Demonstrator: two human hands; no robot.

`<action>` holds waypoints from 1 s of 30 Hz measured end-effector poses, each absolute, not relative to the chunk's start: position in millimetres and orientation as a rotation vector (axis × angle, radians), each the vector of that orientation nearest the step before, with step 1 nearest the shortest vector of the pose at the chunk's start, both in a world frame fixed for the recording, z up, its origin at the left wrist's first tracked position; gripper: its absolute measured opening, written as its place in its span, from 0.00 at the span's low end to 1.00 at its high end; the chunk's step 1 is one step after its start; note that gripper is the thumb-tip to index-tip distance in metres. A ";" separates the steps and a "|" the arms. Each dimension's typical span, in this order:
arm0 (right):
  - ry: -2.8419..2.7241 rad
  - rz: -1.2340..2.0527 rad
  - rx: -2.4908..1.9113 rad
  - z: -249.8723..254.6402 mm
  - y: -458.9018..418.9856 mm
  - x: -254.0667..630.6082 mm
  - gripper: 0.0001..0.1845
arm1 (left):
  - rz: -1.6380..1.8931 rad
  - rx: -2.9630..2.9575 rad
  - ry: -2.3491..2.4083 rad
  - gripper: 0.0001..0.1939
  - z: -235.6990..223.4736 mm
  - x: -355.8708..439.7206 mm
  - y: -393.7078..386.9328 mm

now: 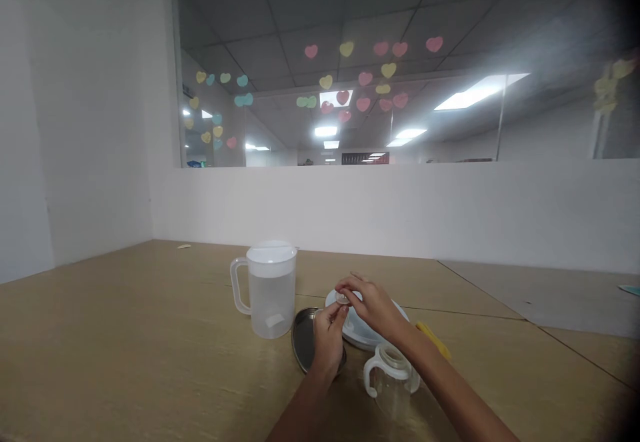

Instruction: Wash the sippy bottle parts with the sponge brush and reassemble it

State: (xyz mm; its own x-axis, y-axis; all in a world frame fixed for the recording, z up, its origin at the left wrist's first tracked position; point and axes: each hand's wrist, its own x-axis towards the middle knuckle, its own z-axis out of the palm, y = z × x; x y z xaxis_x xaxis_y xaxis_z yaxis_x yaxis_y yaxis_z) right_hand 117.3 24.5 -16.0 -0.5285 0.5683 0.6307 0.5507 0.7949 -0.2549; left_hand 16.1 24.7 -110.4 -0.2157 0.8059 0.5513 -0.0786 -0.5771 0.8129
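My left hand [327,335] and my right hand [370,303] meet over the table, both pinching a small clear round part [343,299] between their fingertips. Under the left hand lies a round metal dish [301,342]. Beneath the right hand sits a white plate-like lid [361,335]. A clear baby bottle with two white handles [390,379] stands just in front of my right forearm. A clear plastic jug with a white lid [267,289], holding water, stands to the left of the hands.
A yellow object [434,339] lies partly hidden behind my right forearm. The wooden table [125,342] runs to a white wall. A glass partition with coloured heart stickers [350,82] is above it. A small scrap [183,247] lies far back left.
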 end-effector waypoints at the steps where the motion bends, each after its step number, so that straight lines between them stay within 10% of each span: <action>1: -2.268 -0.003 -0.815 -16.5 24.4 117.0 0.13 | 1.854 1.442 0.924 0.19 -110.7 16.1 24.3; 30: -2.066 -0.050 -0.883 11.1 -7.2 119.6 0.15 | 1.745 1.745 1.129 0.14 -121.7 20.6 21.4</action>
State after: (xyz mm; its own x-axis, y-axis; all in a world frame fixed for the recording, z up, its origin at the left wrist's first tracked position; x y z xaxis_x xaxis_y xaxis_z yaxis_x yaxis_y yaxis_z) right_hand 119.6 -7.2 11.1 -0.3748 0.5704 0.7309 0.6048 0.7479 -0.2735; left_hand 20.6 21.4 -121.7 -0.1204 0.7774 0.6173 0.2439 -0.5796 0.7775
